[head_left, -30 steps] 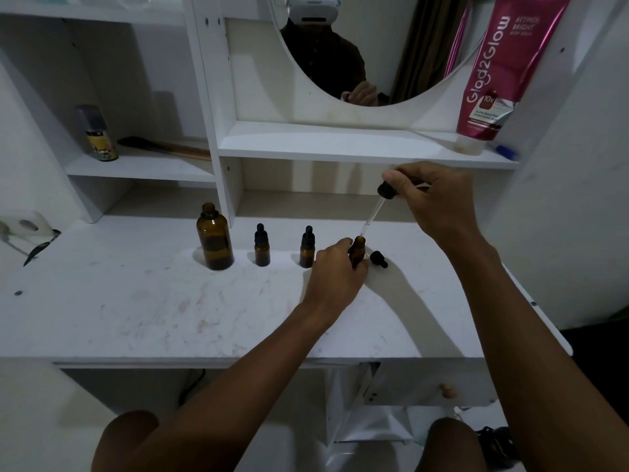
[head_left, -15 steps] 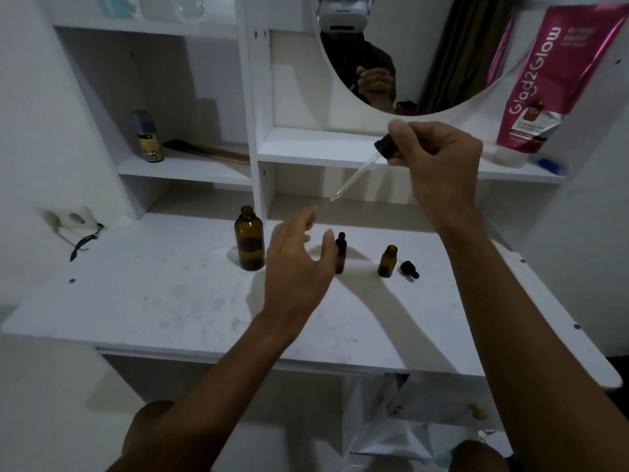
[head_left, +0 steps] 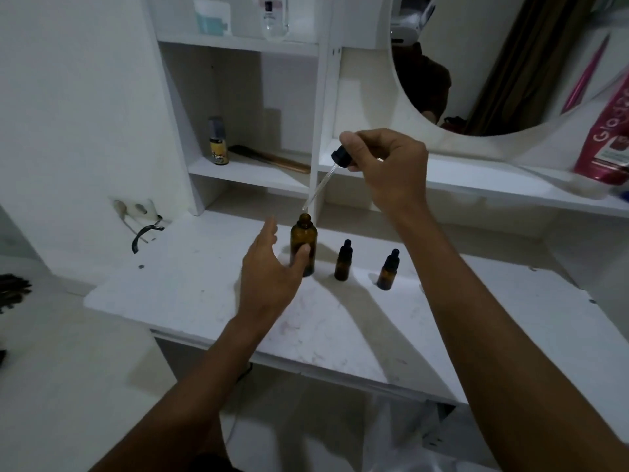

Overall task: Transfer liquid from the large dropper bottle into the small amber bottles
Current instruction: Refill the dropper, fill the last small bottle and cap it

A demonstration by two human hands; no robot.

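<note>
White vanity desk (head_left: 340, 321), top scuffed with faint pink marks; shelving unit (head_left: 252, 172) rises behind it, with a round mirror (head_left: 483, 80) at upper right.

Red-pink tube (head_left: 604, 148) stands upside down on the right shelf, lettering partly cut off by the frame edge. Left cubby holds a small spray can (head_left: 219, 142) and a wooden-handled tool (head_left: 272, 159) lying flat beside it. Top shelf: a pale teal-and-white container (head_left: 212, 17) and a clear bottle (head_left: 275, 18), both cropped by the frame.

Left hand (head_left: 269, 270): fingers spread, thumb tip laid against the front of the large amber bottle (head_left: 304, 248); the other fingers are on the bottle's left side, apart from it. No closed grasp around the bottle.

Right hand (head_left: 388, 165): raised above the desk, thumb and forefinger pinched on the black cap of the dropper (head_left: 326, 178). Glass tube slants down and left; its tip sits just above the large bottle's open mouth, not inside. Liquid in the tube: cannot tell.

Large amber bottle: upright, uncapped, on the desk near the back, just in front of the shelf divider.

Two small amber bottles to its right, both upright with black dropper caps on: near small bottle (head_left: 342, 261) just beside the large one, far small bottle (head_left: 388, 270) further right, close to the right forearm. They do not touch each other.

Wall socket (head_left: 134, 209) at left, black cable (head_left: 144, 235) hanging from it.
</note>
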